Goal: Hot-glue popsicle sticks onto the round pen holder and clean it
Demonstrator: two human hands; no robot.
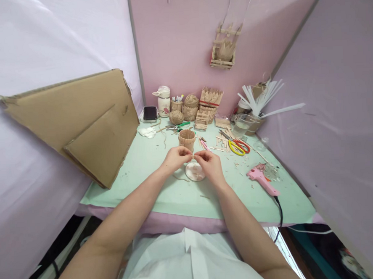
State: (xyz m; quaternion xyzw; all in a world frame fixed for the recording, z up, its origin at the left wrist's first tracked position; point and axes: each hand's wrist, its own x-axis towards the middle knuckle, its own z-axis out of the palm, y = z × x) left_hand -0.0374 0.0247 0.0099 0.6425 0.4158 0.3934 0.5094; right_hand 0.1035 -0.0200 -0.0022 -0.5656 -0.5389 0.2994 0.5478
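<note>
Pinching a small piece (193,156) too tiny to identify, the left hand (176,158) and right hand (211,165) are meeting with thumbs and forefingers closed, holding it above a round white dish (195,172). The left fingers are overlapping the lower part of a brown cup (187,141) just beyond, and the right hand is covering the dish's edge. Scissors (237,147) and wooden strips (221,143) are lying to the right, a pink glue gun (263,181) nearer. Cardboard (97,132) is leaning at left. Pale green cloth (184,198) is covering the table; pink and lilac sheeting (174,43) is enclosing the space.
</note>
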